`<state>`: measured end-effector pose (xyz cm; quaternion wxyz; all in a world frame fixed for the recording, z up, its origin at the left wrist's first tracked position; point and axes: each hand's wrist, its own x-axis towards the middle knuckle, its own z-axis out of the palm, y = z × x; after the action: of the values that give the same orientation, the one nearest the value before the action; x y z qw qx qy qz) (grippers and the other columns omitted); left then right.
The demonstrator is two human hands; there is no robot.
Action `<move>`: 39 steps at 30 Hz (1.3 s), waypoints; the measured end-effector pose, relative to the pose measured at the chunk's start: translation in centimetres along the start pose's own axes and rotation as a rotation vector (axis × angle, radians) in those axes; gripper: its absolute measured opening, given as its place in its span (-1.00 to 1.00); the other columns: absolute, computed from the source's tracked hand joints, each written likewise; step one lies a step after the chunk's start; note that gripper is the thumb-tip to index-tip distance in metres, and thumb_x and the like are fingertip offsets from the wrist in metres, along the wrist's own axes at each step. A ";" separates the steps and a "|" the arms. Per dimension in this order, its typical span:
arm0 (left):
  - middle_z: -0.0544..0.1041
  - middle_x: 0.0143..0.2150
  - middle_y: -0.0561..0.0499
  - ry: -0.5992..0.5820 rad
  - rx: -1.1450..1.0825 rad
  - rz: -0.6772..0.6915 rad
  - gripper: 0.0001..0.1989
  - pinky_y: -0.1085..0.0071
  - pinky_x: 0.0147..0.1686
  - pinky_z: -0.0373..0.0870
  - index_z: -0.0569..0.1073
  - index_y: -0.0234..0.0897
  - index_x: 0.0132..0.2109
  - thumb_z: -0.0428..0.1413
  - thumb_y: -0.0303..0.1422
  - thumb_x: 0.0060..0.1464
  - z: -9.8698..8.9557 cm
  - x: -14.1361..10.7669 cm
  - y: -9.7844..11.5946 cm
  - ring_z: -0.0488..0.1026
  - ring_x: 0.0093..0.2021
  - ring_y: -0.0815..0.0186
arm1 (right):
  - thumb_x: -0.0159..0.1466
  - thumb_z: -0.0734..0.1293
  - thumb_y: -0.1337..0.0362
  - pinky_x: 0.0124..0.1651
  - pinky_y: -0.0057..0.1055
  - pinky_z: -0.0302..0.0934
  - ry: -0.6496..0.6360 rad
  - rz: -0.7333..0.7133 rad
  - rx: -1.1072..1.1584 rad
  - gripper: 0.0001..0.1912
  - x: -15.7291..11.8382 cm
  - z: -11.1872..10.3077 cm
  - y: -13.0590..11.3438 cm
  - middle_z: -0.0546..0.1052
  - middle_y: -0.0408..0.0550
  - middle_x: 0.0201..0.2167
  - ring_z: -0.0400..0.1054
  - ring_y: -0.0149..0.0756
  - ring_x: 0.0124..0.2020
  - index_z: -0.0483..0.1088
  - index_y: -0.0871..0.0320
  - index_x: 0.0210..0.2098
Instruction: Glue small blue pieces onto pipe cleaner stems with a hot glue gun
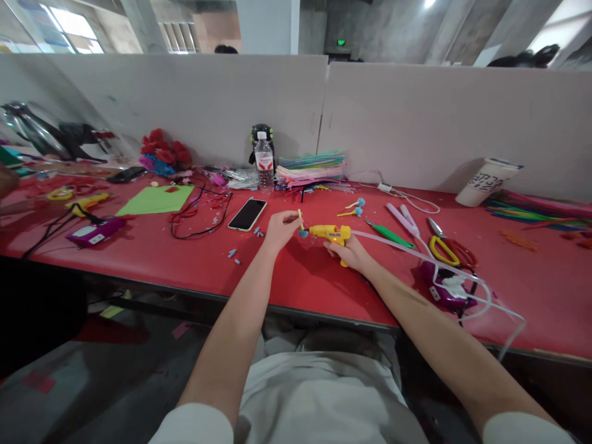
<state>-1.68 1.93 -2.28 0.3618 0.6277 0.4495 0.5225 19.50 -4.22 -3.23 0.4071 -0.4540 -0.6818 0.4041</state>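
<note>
My right hand [350, 251] is wrapped round the handle of a yellow glue gun [329, 232], its nozzle pointing left. A long clear glue stick [393, 242] trails from the back of the gun to the right. Just left of the nozzle, my left hand [283, 229] pinches a small yellow piece with a blue end [302, 233]; the blue end is at the nozzle tip, and whether they touch cannot be made out. Two similar yellow and blue pieces [355, 209] lie on the red table [305, 277] behind the gun.
A phone [248, 214] and a water bottle [264, 165] are ahead to the left, near pipe cleaners [314, 169]. Green tweezers [393, 235], scissors [444, 246] and a purple box [444, 290] lie right. A white cup [485, 182] leans at the partition. Another person's hand [7, 182] shows far left.
</note>
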 end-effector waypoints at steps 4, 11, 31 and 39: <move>0.62 -0.28 -0.09 0.002 0.005 0.009 -0.75 0.31 -0.16 0.46 0.58 -0.35 -0.23 0.21 -0.32 -0.09 0.0 0.1 -0.3 0.54 -0.24 0.23 | 0.16 0.31 0.12 -0.52 -0.44 0.02 0.004 0.027 0.040 -0.72 -0.1 0.1 -0.4 0.28 -0.22 -0.69 0.13 -0.43 -0.63 0.26 0.13 -0.56; 0.62 -0.27 -0.09 0.009 -0.014 -0.008 -0.76 0.31 -0.15 0.46 0.58 -0.34 -0.23 0.21 -0.33 -0.09 0.0 0.0 0.0 0.54 -0.25 0.24 | 0.14 0.33 0.09 -0.55 -0.44 -0.01 0.004 0.034 0.079 -0.77 -0.2 0.1 -0.5 0.27 -0.22 -0.69 0.11 -0.42 -0.64 0.33 0.12 -0.47; 0.61 -0.30 -0.08 0.033 -0.016 -0.019 -0.73 0.36 -0.21 0.44 0.59 -0.36 -0.23 0.20 -0.30 -0.09 -0.1 0.1 -0.3 0.52 -0.28 0.25 | 0.13 0.34 0.11 -0.56 -0.46 -0.03 0.003 0.050 0.094 -0.78 -0.1 0.1 -0.6 0.25 -0.25 -0.69 0.08 -0.44 -0.64 0.33 0.14 -0.40; 0.58 -0.39 -0.05 0.203 -0.140 -0.093 -0.71 0.39 -0.26 0.45 0.57 -0.38 -0.22 0.22 -0.29 -0.11 -0.5 0.3 0.6 0.52 -0.34 0.29 | 0.18 0.29 0.04 -0.42 -0.39 0.20 0.169 0.040 -0.253 -0.71 0.0 -1.3 0.6 0.42 -0.14 -0.58 0.29 -0.31 -0.53 0.43 0.15 -0.37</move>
<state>-2.01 1.96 -1.53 0.3813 0.5234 0.4750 0.5958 20.84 -3.81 -3.39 0.3945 -0.5476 -0.6813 0.2834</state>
